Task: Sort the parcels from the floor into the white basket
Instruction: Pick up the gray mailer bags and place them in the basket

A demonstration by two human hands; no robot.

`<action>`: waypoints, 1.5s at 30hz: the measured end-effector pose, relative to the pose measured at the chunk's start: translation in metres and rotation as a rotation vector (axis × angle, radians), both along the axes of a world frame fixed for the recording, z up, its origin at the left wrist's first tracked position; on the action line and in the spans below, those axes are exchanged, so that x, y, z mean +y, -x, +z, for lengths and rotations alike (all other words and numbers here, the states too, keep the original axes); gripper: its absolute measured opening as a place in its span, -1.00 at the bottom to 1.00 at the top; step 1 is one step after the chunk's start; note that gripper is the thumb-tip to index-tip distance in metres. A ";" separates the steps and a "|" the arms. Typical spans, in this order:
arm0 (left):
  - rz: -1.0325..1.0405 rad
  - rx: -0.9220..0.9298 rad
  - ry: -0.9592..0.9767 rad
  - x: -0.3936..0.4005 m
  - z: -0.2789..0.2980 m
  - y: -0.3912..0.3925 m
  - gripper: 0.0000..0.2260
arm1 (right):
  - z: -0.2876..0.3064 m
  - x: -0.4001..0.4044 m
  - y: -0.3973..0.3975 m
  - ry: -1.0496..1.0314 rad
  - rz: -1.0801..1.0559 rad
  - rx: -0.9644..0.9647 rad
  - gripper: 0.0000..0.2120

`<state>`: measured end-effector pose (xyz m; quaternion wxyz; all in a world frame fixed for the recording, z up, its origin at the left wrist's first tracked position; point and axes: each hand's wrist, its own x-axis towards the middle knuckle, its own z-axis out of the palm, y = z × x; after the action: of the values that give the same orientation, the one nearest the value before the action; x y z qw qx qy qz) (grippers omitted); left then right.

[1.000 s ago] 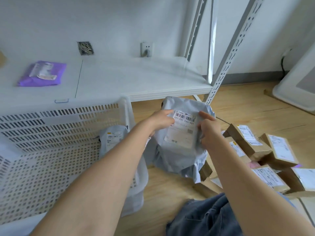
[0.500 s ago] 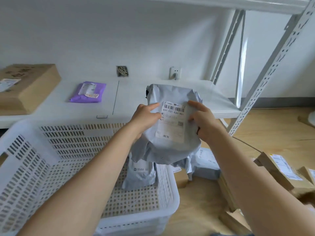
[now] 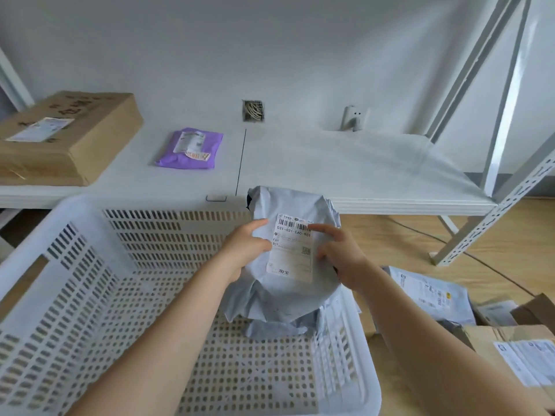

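I hold a soft grey mailer parcel (image 3: 292,292) with a white barcode label upright over the right part of the white perforated basket (image 3: 90,265). My left hand (image 3: 244,250) grips its left side. My right hand (image 3: 342,255) grips its right side, with the forefinger stretched onto the label. Under it, another grey mailer (image 3: 279,327) lies inside the basket by the right wall. More parcels lie on the wooden floor at the right: a grey mailer (image 3: 429,292) and brown boxes (image 3: 516,352).
A low white shelf board (image 3: 345,166) runs behind the basket, carrying a large cardboard box (image 3: 66,136) and a purple mailer (image 3: 192,148). Perforated white rack posts (image 3: 492,217) stand at the right. A wall socket (image 3: 354,117) sits behind.
My view shifted left and down over the basket. Both hands carried the grey parcel from beside the basket to above its right part.
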<state>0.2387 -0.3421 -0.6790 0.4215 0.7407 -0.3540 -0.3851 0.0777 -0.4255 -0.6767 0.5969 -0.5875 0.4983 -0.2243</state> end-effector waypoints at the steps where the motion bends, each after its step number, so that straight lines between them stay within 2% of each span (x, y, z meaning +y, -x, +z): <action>1: -0.004 0.046 -0.015 -0.001 -0.008 -0.003 -0.42 | -0.007 -0.003 -0.003 0.000 0.006 0.031 -0.42; 7: 0.013 0.153 -0.038 -0.017 -0.048 -0.011 -0.41 | -0.047 -0.023 -0.020 0.256 0.068 0.347 -0.36; 11: 0.029 0.151 -0.063 -0.019 -0.073 -0.011 -0.44 | -0.068 -0.018 -0.027 0.363 0.149 0.454 -0.32; 20: -0.040 0.083 -0.187 -0.030 -0.103 -0.012 -0.29 | -0.101 -0.024 -0.034 0.329 0.177 0.593 -0.37; 24: -0.063 -0.080 -0.216 -0.034 -0.114 -0.010 -0.28 | -0.107 -0.028 -0.037 0.355 0.259 0.698 -0.38; 28: -0.049 -0.224 -0.242 -0.037 -0.120 -0.011 -0.33 | -0.109 -0.027 -0.039 0.431 0.343 0.831 -0.55; 32: -0.103 -0.413 -0.270 -0.034 -0.117 -0.010 -0.40 | -0.090 -0.021 -0.043 0.398 0.455 0.981 -0.47; 35: -0.159 -0.528 -0.328 -0.029 -0.108 -0.003 -0.45 | -0.068 -0.019 -0.038 0.441 0.510 0.952 -0.49; 39: -0.140 -0.491 -0.310 -0.025 -0.085 0.012 -0.50 | -0.033 -0.018 -0.014 0.613 0.434 0.783 -0.37; 45: -0.135 -0.510 -0.181 -0.019 -0.042 0.047 -0.57 | 0.004 -0.030 0.061 0.557 0.231 0.729 -0.41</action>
<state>0.1916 -0.3612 -0.7207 0.2244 0.8231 -0.4614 -0.2434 0.0169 -0.4552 -0.6727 0.2239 -0.8172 0.5276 -0.0605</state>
